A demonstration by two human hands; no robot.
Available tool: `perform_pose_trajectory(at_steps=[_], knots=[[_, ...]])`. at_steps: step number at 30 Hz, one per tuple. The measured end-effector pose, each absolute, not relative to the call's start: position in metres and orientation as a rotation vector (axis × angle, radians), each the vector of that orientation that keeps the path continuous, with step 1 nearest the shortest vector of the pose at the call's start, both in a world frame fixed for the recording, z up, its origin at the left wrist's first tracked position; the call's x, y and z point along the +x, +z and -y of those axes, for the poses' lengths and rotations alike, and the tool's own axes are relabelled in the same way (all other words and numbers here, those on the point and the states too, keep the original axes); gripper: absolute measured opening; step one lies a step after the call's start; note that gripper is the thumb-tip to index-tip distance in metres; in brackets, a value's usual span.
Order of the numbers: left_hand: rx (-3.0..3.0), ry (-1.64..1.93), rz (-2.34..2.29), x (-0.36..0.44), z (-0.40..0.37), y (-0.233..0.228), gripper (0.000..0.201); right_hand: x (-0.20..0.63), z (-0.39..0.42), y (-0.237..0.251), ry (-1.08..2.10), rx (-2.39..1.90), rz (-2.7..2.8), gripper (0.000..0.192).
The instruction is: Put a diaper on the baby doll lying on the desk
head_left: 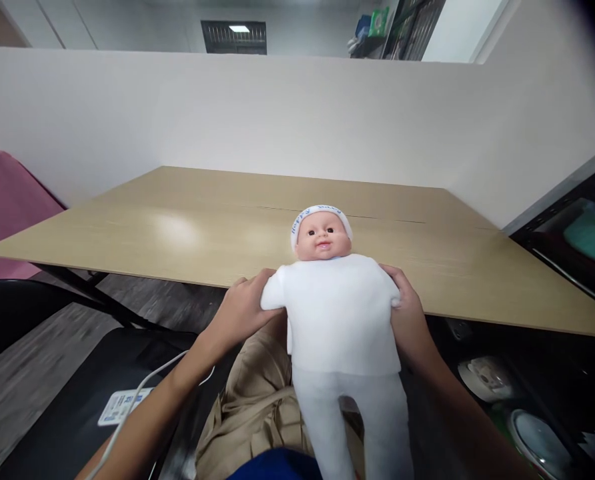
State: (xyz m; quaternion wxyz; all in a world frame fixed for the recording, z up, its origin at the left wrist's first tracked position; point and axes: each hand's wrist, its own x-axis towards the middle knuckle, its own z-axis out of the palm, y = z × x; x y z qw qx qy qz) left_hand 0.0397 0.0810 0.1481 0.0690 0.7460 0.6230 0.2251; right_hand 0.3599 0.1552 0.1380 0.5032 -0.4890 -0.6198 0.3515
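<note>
A baby doll (340, 313) in a white top, white trousers and a white cap with blue lettering faces me above my lap. Its head is in front of the table's near edge, and its legs hang down toward the bottom of the view. My left hand (250, 300) is closed around the doll's sleeve on the left side of the picture. On the other side, my right hand (408, 310) grips the opposite sleeve, its fingers partly hidden behind the doll.
A wooden table (177, 220) stretches ahead to a white partition (227, 113). To the left are a black chair seat (67, 400) with a label, a white cable (142, 387) and a pink cover (12, 200). A dark shelf (577, 220) stands at right.
</note>
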Motion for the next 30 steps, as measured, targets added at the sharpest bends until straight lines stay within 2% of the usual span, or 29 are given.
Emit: perform_pose_trajectory(at_steps=[4,8,11,14,19,30], knots=[[2.149,0.627,-1.774,0.043,-0.11,0.14,0.053,0.387,-0.172,0.128,0.822,-1.348,1.715,0.058],[2.165,0.554,-1.745,0.045,-0.124,0.135,0.054,0.41,-0.181,0.12,0.64,-1.539,1.922,0.048],[2.189,0.508,-1.74,0.044,-0.131,0.132,0.055,0.423,-0.185,0.109,0.493,-1.543,2.039,0.039],[2.187,0.476,-1.746,0.04,-0.137,0.127,0.052,0.435,-0.189,0.095,0.414,-1.524,2.092,0.041],[2.119,0.46,-1.764,0.026,-0.147,0.119,0.051,0.448,-0.193,0.081,0.411,-1.52,2.074,0.05],[2.202,0.433,-1.922,-0.009,-0.19,0.119,0.054,0.429,-0.244,0.066,0.455,-1.529,2.087,0.051]])
